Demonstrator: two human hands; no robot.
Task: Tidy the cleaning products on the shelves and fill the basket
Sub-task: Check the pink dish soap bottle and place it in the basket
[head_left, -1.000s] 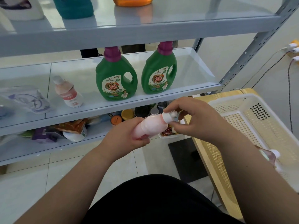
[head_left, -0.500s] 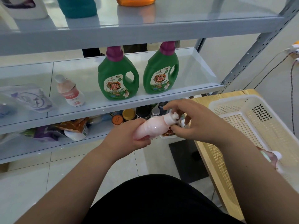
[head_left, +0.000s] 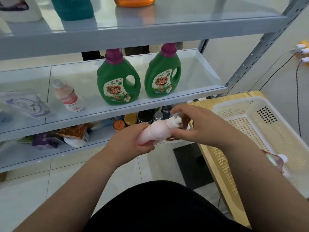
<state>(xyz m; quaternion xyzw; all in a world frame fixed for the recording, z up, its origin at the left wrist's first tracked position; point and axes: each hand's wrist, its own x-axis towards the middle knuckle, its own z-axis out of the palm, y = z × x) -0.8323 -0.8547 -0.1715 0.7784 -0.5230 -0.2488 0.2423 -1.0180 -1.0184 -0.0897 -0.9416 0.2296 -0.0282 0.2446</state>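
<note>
my left hand (head_left: 133, 142) grips the pink bottle (head_left: 155, 131); my right hand (head_left: 200, 128) curls round its cap (head_left: 175, 122), and a loosening twist could spill it.

On my feed I see two bare forearms (head_left: 80, 181), uncovered right to the frame edge, ending in the left grip (head_left: 133, 144) and right grip (head_left: 199, 126); a plain black garment (head_left: 158, 210) covers the body below.
</note>
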